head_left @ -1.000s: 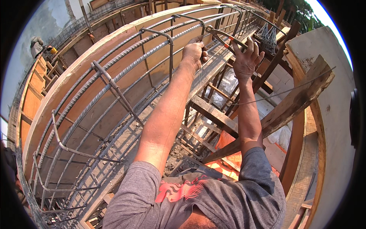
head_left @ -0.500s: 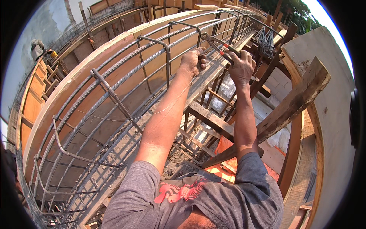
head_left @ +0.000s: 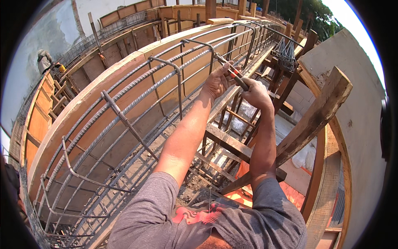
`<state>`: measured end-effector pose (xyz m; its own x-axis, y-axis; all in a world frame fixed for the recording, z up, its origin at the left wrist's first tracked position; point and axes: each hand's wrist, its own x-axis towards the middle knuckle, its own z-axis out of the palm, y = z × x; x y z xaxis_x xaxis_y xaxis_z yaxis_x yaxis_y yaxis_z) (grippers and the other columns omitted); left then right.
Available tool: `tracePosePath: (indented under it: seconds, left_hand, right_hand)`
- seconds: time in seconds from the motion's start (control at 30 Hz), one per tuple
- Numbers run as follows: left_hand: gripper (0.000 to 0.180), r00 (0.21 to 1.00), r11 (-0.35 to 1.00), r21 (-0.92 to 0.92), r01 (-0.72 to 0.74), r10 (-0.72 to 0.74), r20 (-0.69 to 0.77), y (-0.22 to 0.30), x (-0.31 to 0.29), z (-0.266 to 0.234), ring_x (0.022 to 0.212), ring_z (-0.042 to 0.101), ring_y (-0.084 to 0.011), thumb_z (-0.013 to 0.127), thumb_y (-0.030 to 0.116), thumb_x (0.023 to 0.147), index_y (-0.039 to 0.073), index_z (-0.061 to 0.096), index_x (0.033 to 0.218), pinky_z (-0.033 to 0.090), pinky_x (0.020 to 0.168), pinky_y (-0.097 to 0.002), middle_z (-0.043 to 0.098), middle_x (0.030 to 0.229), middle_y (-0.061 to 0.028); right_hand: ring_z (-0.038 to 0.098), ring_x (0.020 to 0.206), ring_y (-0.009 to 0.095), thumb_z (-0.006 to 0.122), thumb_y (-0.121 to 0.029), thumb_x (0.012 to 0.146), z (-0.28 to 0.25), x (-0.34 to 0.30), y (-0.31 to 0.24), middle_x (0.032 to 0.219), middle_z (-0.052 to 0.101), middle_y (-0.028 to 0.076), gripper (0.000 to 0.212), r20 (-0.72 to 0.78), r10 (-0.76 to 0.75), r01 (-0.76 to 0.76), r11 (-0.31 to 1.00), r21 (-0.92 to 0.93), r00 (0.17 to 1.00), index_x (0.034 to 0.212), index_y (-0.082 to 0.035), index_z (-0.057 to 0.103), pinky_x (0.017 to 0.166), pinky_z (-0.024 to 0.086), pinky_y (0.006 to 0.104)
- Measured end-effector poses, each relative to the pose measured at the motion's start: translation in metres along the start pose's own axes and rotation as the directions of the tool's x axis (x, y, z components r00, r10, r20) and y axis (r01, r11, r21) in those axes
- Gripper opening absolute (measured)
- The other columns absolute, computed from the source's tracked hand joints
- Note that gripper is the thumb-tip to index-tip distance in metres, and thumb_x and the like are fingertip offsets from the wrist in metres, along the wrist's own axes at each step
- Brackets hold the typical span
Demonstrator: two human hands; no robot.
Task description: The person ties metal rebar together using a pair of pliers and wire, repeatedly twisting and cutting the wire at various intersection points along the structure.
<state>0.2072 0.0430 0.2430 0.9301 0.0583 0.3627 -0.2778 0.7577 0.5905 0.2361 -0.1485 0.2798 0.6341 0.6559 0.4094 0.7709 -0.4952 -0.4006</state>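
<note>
My right hand (head_left: pixel 257 95) is closed around the handles of a pair of pincers (head_left: pixel 235 76) with red and dark grips. Their jaws reach to a stirrup (head_left: pixel 212 62) on the near side of the long rebar cage (head_left: pixel 137 93). Close beside the grips, my left hand (head_left: pixel 217 83) has its fingers curled in against the tool. What lies inside those fingers is hidden. Ribbed bars run lengthwise through the cage, crossed by bent stirrups. Behind it stands a curved plywood form panel (head_left: pixel 103 79).
A slanted timber (head_left: pixel 317 112) crosses at right, before a curved grey panel (head_left: pixel 356 108). Bent steel stirrups (head_left: pixel 285 54) hang in a bundle at far right. Timber props and an orange sheet (head_left: pixel 242 170) lie below. A person (head_left: pixel 44 62) is far left.
The pincers' handles have swung closer together, and my right hand has moved left and down toward my left hand. My left hand has shifted slightly right, up against the tool. The view has tilted slightly.
</note>
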Motion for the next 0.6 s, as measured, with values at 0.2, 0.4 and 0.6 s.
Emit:
tracePosePath:
  seconds: [0.2, 0.4, 0.6]
  left_hand:
    - [0.036, 0.985, 0.94, -0.33, -0.081, 0.126, 0.118, -0.018, 0.017, 0.022, 0.098, 0.07, -0.0346, 0.073, 0.028, 0.091, 0.007, 0.062, 0.118, 0.058, 0.087, -0.0513, 0.07, 0.109, -0.0163]
    - [0.034, 0.993, 0.995, -0.094, -0.043, 0.032, -0.113, -0.018, 0.015, 0.035, 0.061, 0.053, -0.0169, 0.06, 0.041, 0.099, 0.012, 0.052, 0.083, 0.05, 0.063, -0.0364, 0.048, 0.064, 0.0011]
    - [0.032, 0.69, 0.971, 0.22, -0.091, 0.221, -0.689, -0.023, 0.045, 0.061, 0.048, 0.045, -0.0155, 0.067, 0.033, 0.096, 0.007, 0.054, 0.084, 0.04, 0.044, -0.0333, 0.051, 0.064, -0.0017]
  right_hand:
    - [0.067, 0.058, 0.025, 0.067, -0.011, 0.086, -0.016, 0.01, 0.02, 0.083, 0.066, 0.015, 0.032, 0.5, -0.257, -0.409, 0.336, 0.849, 0.827, 0.114, -0.001, 0.055, 0.051, 0.056, 0.0358]
    - [0.069, 0.066, 0.02, 0.082, -0.04, 0.082, 0.0, -0.002, 0.019, 0.085, 0.068, 0.009, 0.058, 0.367, 0.022, -0.24, 0.791, 0.562, 0.93, 0.113, 0.003, 0.057, 0.058, 0.057, 0.0343]
    - [0.066, 0.095, 0.044, 0.075, -0.019, 0.083, 0.036, -0.031, -0.032, 0.102, 0.067, 0.026, 0.051, -0.292, 0.237, -0.272, 0.959, -0.083, 0.926, 0.123, 0.001, 0.051, 0.081, 0.053, 0.0494]
